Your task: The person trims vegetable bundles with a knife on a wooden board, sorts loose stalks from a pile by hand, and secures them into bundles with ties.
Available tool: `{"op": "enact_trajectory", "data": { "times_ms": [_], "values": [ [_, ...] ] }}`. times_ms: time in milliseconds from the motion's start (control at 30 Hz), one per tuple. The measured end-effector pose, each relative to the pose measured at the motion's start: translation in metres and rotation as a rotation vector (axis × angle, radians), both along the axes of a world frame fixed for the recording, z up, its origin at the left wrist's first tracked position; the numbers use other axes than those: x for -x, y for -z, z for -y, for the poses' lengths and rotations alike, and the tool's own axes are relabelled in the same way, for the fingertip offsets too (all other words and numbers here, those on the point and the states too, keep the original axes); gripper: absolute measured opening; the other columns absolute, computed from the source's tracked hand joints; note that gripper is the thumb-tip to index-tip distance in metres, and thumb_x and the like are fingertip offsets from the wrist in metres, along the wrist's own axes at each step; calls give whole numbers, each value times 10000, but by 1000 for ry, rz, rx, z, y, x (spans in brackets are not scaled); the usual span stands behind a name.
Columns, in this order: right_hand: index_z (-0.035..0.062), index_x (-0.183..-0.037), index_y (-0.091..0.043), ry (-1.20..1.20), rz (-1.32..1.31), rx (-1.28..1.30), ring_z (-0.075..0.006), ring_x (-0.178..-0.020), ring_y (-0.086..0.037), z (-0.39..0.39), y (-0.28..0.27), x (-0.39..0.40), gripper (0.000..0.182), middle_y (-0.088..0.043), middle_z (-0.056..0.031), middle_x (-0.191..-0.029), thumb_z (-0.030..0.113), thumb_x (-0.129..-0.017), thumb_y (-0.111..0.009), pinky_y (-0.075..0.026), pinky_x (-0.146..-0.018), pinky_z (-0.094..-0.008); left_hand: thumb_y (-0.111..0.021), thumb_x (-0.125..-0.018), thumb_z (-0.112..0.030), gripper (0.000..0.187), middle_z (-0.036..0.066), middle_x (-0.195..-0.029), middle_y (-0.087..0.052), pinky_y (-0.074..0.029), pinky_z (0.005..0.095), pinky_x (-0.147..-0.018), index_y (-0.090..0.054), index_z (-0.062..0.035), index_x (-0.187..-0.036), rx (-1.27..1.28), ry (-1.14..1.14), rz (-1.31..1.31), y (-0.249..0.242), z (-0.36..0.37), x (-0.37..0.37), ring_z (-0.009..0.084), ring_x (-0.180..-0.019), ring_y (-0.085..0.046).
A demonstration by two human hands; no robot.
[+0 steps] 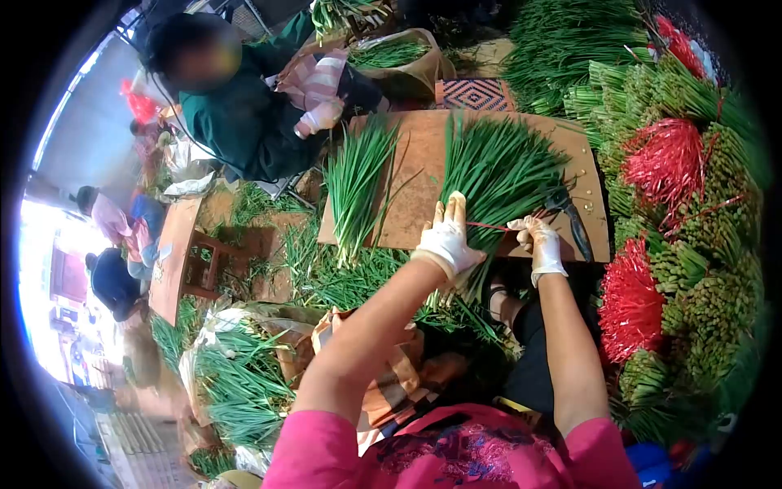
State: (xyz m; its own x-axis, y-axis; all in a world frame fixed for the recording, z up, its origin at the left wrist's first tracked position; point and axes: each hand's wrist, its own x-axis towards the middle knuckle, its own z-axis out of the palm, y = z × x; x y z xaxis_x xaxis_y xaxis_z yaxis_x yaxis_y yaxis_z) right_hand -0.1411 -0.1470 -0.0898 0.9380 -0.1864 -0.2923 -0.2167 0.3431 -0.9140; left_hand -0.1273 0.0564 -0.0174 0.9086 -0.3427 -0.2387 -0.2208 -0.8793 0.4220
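Note:
A large bunch of green chives (497, 167) lies on a wooden board, leaves pointing away from me. My left hand (445, 238), in a whitish glove, rests on its lower part with fingers stretched out flat. A thin red tie (487, 226) runs across the bunch toward my right hand (538, 244). That gloved hand is closed, pinching the tie's end beside the bunch. Just past it are black-handled cutters (577, 224) on the board. To the left lies a smaller loose bunch of chives (358, 191), pale ends toward me.
The wooden board (423, 155) spans the space ahead. Stacked bundles (692, 269) and red strips (634, 301) crowd the right. A co-worker in dark green (236, 122) sits at upper left. Sacks of greens (244, 383) stand lower left, near a wooden bench (175, 253).

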Motion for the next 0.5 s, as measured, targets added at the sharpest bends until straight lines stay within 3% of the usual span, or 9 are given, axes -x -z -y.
{"op": "enact_trajectory", "data": {
  "times_ms": [100, 133, 233, 300, 333, 400, 433, 467, 500],
  "values": [
    [41, -815, -618, -35, -30, 25, -113, -609, -560, 11, 20, 7, 298, -665, -35, -784, 308, -926, -545, -416, -500, -216, -788, -715, -343, 1118, 137, -1484, -254, -281, 358, -1046, -10, -43, -1460, 640, -233, -368, -3, -24, -48, 250, -1328, -305],
    [40, -820, -617, -62, -54, 51, -126, -645, -590, 17, 30, 3, 287, -672, -46, -796, 302, -920, -556, -441, -520, -226, -748, -731, -445, 1088, 123, -1461, -314, -301, 364, -1028, -40, -71, -1468, 541, -358, -370, 31, -36, -77, 244, -1287, -363],
    [58, -778, -590, -64, -101, -23, -149, -650, -596, 14, 20, -10, 240, -665, -72, -770, 256, -910, -564, -450, -525, -267, -574, -760, -664, 976, 106, -1455, -338, -271, 372, -1052, -191, -101, -1460, 548, -481, -646, 23, -32, -102, 233, -1307, -346],
    [54, -788, -584, -50, -54, -244, -162, -615, -549, 3, 33, -34, 215, -608, -65, -693, 225, -913, -544, -433, -545, -285, -590, -738, -673, 989, 110, -1390, -429, -276, 382, -1055, -235, -77, -1443, 339, -252, -519, 17, -14, -101, 235, -1279, -393],
    [50, -789, -577, -72, -52, -110, -163, -613, -505, -7, 37, -45, 197, -554, -53, -667, 200, -908, -529, -403, -557, -285, -607, -735, -660, 1002, 121, -1356, -468, -282, 379, -1053, -232, -53, -1438, 213, -189, -491, -16, -2, -84, 237, -1264, -412],
    [57, -772, -564, 150, -82, -80, -148, -602, -479, -47, 4, -44, 216, -543, -39, -680, 213, -912, -509, -379, -552, -274, -693, -750, -518, 945, 151, -1288, -523, -334, 367, -1023, -262, 7, -1407, 495, -199, -482, 30, -5, -91, 235, -1210, -472],
    [58, -769, -566, 140, 89, -117, -147, -586, -469, -47, 28, -52, 225, -525, -28, -674, 216, -912, -495, -371, -542, -276, -779, -728, -320, 890, 163, -1251, -542, -398, 353, -971, -289, 49, -1373, 938, -242, -577, 41, -12, -85, 229, -1145, -524],
    [59, -761, -565, 127, 103, -117, -150, -594, -477, -52, 3, -46, 209, -525, -31, -688, 186, -903, -479, -381, -555, -281, -822, -681, -193, 875, 138, -1217, -561, -429, 344, -941, -315, 17, -1362, 1107, -259, -534, 28, -14, -75, 219, -1091, -555],
    [62, -757, -564, 110, 203, -167, -152, -598, -483, -54, -22, -43, 198, -527, -32, -689, 160, -901, -470, -384, -555, -284, -852, -630, -218, 929, 150, -1204, -561, -426, 348, -947, -317, 26, -1349, 1171, -228, -440, 14, -17, -72, 224, -1088, -548]
  ]
}}
